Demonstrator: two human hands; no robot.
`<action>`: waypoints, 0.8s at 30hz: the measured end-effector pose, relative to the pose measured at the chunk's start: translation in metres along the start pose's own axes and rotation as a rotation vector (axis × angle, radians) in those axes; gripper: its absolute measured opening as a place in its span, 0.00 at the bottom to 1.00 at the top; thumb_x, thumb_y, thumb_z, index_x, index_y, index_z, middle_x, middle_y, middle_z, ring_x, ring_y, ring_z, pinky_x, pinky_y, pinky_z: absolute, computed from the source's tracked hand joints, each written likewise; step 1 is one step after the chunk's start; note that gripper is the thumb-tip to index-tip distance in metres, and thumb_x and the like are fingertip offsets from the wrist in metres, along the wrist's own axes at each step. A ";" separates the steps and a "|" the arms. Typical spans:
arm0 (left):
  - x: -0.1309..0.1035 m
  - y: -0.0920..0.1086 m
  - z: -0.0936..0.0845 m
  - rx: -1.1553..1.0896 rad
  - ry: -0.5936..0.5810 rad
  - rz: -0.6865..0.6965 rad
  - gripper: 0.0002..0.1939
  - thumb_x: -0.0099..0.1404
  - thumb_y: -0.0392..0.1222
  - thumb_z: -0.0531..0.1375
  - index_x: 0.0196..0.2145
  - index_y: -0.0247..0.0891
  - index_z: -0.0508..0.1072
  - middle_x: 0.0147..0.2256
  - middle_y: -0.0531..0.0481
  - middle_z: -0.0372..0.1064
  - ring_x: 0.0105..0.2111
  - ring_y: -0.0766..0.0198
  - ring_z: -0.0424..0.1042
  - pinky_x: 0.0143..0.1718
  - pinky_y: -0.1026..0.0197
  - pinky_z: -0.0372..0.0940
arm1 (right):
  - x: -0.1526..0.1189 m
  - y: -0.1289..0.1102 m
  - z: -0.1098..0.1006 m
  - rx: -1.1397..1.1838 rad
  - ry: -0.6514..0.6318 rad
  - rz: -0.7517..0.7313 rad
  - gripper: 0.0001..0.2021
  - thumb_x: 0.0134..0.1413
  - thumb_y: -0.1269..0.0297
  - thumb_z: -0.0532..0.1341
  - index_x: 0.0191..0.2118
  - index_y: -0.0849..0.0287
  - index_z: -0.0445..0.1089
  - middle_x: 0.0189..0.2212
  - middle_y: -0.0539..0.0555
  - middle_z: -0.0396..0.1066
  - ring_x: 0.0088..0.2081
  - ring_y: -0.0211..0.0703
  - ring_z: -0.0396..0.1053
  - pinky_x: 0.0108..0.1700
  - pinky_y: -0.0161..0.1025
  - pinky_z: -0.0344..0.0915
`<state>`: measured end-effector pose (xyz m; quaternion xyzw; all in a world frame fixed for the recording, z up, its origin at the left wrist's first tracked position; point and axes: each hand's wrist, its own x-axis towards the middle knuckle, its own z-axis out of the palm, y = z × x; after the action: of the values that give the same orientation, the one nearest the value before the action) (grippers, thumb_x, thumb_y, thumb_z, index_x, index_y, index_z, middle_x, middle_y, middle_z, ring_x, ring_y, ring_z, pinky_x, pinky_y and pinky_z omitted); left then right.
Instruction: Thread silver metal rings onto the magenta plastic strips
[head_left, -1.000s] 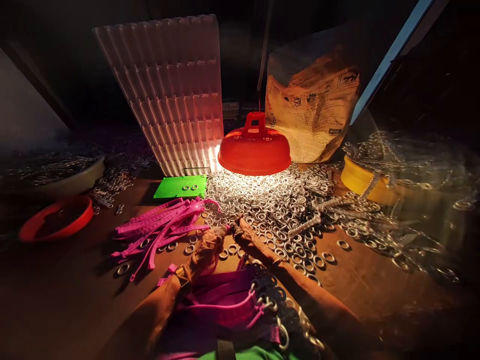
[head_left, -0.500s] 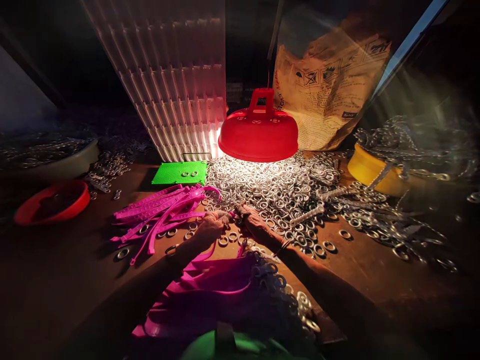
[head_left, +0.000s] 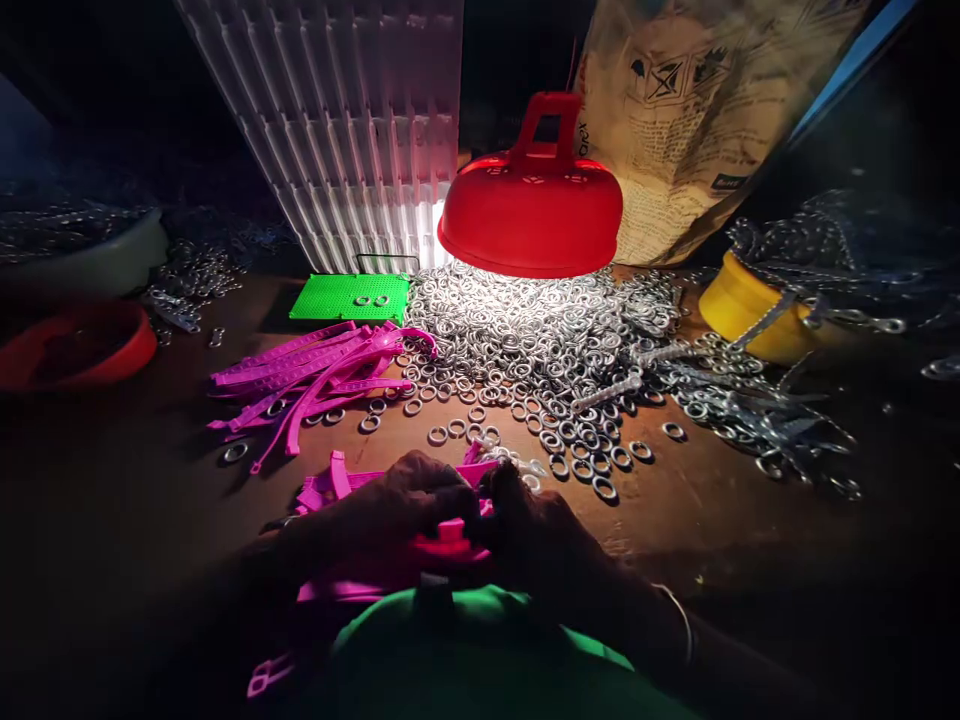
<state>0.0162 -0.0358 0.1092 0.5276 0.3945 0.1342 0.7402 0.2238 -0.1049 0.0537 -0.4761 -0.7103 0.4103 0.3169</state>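
Observation:
My left hand (head_left: 409, 495) and my right hand (head_left: 536, 520) are close together near the table's front edge, both in shadow. Their fingers pinch a pink plastic strap (head_left: 457, 478) that runs between them; several more pink straps lie under my hands. What my right fingertips hold besides the strap is too dark to tell. A loose bundle of pink straps (head_left: 315, 375) lies to the left. A big heap of small metal rings (head_left: 525, 335) shines under a red lamp (head_left: 532, 205).
A green pegboard (head_left: 349, 297) with two rings lies behind the straps. A white ribbed tray (head_left: 352, 130) leans at the back, a printed bag (head_left: 697, 110) to its right. A yellow bowl (head_left: 739, 310) of chains sits right, a red bowl (head_left: 75, 345) left.
Both hands drew back from the ring heap toward me, taking the pink strap with them. The camera tipped down and closer to the lamp.

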 end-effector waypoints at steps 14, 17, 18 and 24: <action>-0.003 -0.037 0.023 -0.580 0.008 -0.067 0.19 0.51 0.51 0.69 0.25 0.31 0.72 0.20 0.55 0.62 0.19 0.73 0.61 0.21 0.70 0.58 | 0.013 -0.015 0.004 0.047 -0.184 0.059 0.12 0.60 0.57 0.53 0.45 0.54 0.67 0.25 0.51 0.67 0.25 0.39 0.59 0.26 0.35 0.56; -0.002 -0.036 0.021 -0.607 -0.016 -0.063 0.18 0.51 0.50 0.70 0.25 0.31 0.72 0.20 0.55 0.62 0.19 0.73 0.61 0.20 0.70 0.57 | 0.022 -0.028 -0.009 -0.070 -0.250 -0.044 0.13 0.60 0.61 0.51 0.47 0.57 0.65 0.26 0.52 0.68 0.25 0.39 0.59 0.27 0.35 0.56; -0.002 -0.034 0.020 -0.612 -0.014 -0.073 0.18 0.51 0.50 0.70 0.25 0.32 0.72 0.20 0.55 0.63 0.19 0.73 0.61 0.20 0.70 0.57 | 0.026 -0.032 -0.014 -0.107 -0.250 -0.095 0.14 0.60 0.62 0.50 0.49 0.58 0.64 0.28 0.54 0.69 0.27 0.39 0.60 0.28 0.35 0.57; 0.003 -0.021 0.008 -0.225 0.152 0.013 0.17 0.51 0.53 0.68 0.22 0.34 0.74 0.22 0.50 0.68 0.26 0.64 0.67 0.27 0.64 0.64 | 0.042 -0.046 -0.030 -0.282 -0.280 -0.120 0.10 0.58 0.64 0.56 0.45 0.60 0.65 0.27 0.51 0.69 0.25 0.37 0.61 0.27 0.33 0.55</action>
<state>0.0191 -0.0478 0.0903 0.4321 0.4287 0.2222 0.7617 0.2158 -0.0668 0.1107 -0.4107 -0.8249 0.3496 0.1692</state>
